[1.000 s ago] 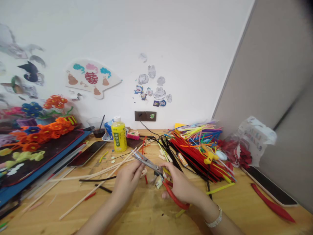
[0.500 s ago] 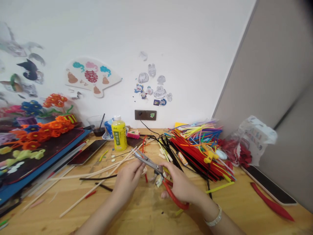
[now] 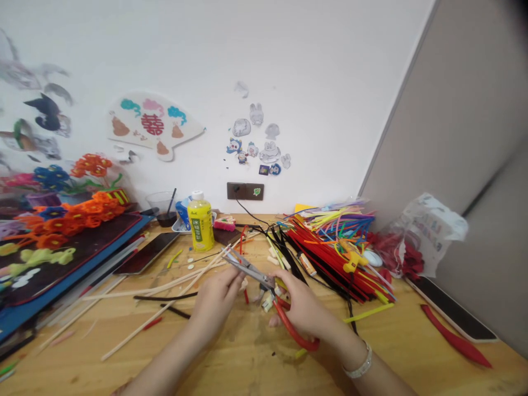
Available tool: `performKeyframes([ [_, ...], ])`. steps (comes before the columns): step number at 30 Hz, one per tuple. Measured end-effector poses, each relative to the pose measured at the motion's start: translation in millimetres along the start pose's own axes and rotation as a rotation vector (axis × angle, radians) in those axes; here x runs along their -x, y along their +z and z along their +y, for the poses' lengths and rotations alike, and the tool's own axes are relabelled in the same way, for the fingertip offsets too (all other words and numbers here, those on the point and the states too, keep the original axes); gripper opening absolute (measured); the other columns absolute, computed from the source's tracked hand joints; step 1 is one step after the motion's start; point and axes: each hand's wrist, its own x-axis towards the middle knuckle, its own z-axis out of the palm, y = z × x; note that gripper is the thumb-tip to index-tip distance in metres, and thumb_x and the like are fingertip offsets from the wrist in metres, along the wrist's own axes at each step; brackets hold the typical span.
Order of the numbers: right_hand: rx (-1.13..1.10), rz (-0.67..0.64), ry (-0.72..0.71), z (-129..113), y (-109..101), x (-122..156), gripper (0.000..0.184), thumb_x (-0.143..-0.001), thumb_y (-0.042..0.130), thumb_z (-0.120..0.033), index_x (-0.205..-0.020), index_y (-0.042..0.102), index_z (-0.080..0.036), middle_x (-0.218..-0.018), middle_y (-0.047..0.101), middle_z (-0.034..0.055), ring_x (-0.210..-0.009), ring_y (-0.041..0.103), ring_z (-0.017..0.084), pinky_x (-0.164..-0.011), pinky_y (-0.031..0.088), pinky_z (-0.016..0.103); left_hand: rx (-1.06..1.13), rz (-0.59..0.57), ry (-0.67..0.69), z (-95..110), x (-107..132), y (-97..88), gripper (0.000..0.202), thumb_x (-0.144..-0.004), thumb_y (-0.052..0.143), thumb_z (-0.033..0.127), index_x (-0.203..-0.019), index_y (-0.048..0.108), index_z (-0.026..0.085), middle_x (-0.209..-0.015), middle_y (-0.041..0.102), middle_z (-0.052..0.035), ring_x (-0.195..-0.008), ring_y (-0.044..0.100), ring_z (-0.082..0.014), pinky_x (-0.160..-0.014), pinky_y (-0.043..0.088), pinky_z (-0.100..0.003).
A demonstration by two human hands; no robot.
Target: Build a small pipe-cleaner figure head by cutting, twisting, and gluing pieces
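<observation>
Red-handled scissors (image 3: 293, 331) are in my right hand (image 3: 305, 305), the fingers wrapped around the handles. Their metal blades point up and left, slightly apart, over the fingertips of my left hand (image 3: 215, 297). Those left fingers are pinched together by the blades, and whatever is between them is too small and hidden to name. Below the scissors, small pale and dark pieces lie on the wooden table (image 3: 231, 363). Cream pipe cleaners (image 3: 165, 286) and a black pipe cleaner (image 3: 165, 297) lie left of my left hand.
A heap of red and black pipe cleaners (image 3: 330, 264) spreads on the right. A yellow bottle (image 3: 201, 223) stands behind my left hand, with a cup of dark drink (image 3: 166, 217) beyond. Orange fuzzy flowers (image 3: 78, 220) rest at left; a red strip (image 3: 456, 336) lies far right.
The view has shifted very slightly. Both hands and the scissors keep almost the same pose, with the blades still over the left fingertips.
</observation>
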Motion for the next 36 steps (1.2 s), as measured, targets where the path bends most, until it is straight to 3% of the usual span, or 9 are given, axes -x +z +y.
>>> performKeyframes([
  [4,-0.03,0.001,0.05,0.4,5.3,-0.7,0.055,-0.062,0.072,-0.029,-0.111,0.048,-0.023,-0.096,0.062,0.0015,-0.08,0.058,0.018,-0.071,0.043,0.028,0.036,-0.003,-0.028,-1.9,-0.8,3.5,0.033,-0.085,0.033,0.037,-0.088,0.061,0.02,-0.082,0.069,-0.0053,-0.077,0.062,-0.0223,-0.069,0.045,-0.03],
  [10,0.117,0.078,0.03,-2.5,3.8,-1.7,0.036,-0.071,0.062,-0.025,-0.106,0.053,-0.021,-0.098,0.063,0.0056,-0.088,0.058,0.02,-0.074,0.042,0.028,0.132,-0.002,-0.081,-3.0,-0.5,11.8,0.028,-0.086,0.034,0.036,-0.09,0.056,0.02,-0.087,0.066,-0.0055,-0.083,0.06,-0.0225,-0.075,0.045,-0.034],
  [14,0.243,0.147,0.029,-1.2,2.7,-3.2,0.039,-0.07,0.057,-0.019,-0.109,0.053,-0.02,-0.102,0.062,0.007,-0.094,0.057,0.021,-0.08,0.041,0.03,0.173,0.259,-0.119,-6.8,-3.9,10.7,0.025,-0.086,0.033,0.033,-0.102,0.046,0.018,-0.091,0.059,-0.0063,-0.086,0.057,-0.0215,-0.077,0.046,-0.036],
  [17,0.323,0.184,0.003,1.5,4.6,-4.1,0.044,-0.068,0.057,-0.019,-0.112,0.052,-0.019,-0.106,0.061,0.008,-0.098,0.055,0.023,-0.084,0.04,0.032,0.002,0.448,-0.082,-10.5,-6.5,3.5,0.031,-0.085,0.036,0.038,-0.105,0.044,0.016,-0.092,0.055,-0.0081,-0.088,0.055,-0.0238,-0.077,0.045,-0.039],
  [22,0.342,0.189,0.005,0.7,6.8,-4.5,0.046,-0.068,0.057,-0.022,-0.114,0.052,-0.019,-0.107,0.061,0.0085,-0.098,0.056,0.024,-0.085,0.041,0.033,-0.335,0.341,0.108,-8.7,-5.5,-1.1,0.028,-0.086,0.038,0.037,-0.095,0.051,0.014,-0.088,0.058,-0.011,-0.086,0.054,-0.0274,-0.077,0.044,-0.042],
  [26,0.25,0.2,0.038,-0.2,5.4,-4.5,0.042,-0.069,0.059,-0.023,-0.111,0.053,-0.02,-0.103,0.062,0.0082,-0.097,0.056,0.023,-0.083,0.041,0.033,-0.384,0.468,0.14,-7.8,-4.1,3.4,0.037,-0.085,0.041,0.037,-0.109,0.047,0.009,-0.1,0.057,-0.0168,-0.096,0.053,-0.0293,-0.083,0.042,-0.043],
  [28,0.146,0.184,0.078,1.3,5.0,-4.9,0.041,-0.069,0.061,-0.027,-0.109,0.053,-0.021,-0.096,0.063,0.0069,-0.09,0.058,0.022,-0.078,0.043,0.032,-0.378,0.447,0.145,-9.3,-4.9,4.3,0.038,-0.084,0.041,0.037,-0.109,0.048,0.01,-0.099,0.059,-0.0166,-0.094,0.054,-0.0293,-0.082,0.042,-0.043],
  [31,-0.054,0.111,0.121,4.5,5.3,-5.7,0.036,-0.07,0.062,-0.03,-0.104,0.053,-0.021,-0.08,0.063,0.0024,-0.076,0.06,0.019,-0.068,0.045,0.029,-0.289,0.279,0.144,-10.4,-6.0,4.7,0.032,-0.086,0.038,0.036,-0.106,0.051,0.014,-0.094,0.064,-0.0121,-0.087,0.059,-0.0257,-0.077,0.045,-0.038],
  [36,-0.146,0.052,0.098,6.3,6.1,-4.0,0.037,-0.07,0.062,-0.027,-0.105,0.052,-0.022,-0.075,0.06,-0.0013,-0.067,0.055,0.014,-0.063,0.043,0.025,-0.155,0.074,0.076,-4.7,-0.8,5.9,0.027,-0.088,0.031,0.031,-0.081,0.055,0.021,-0.071,0.064,-0.0021,-0.066,0.06,-0.0167,-0.061,0.044,-0.025],
])
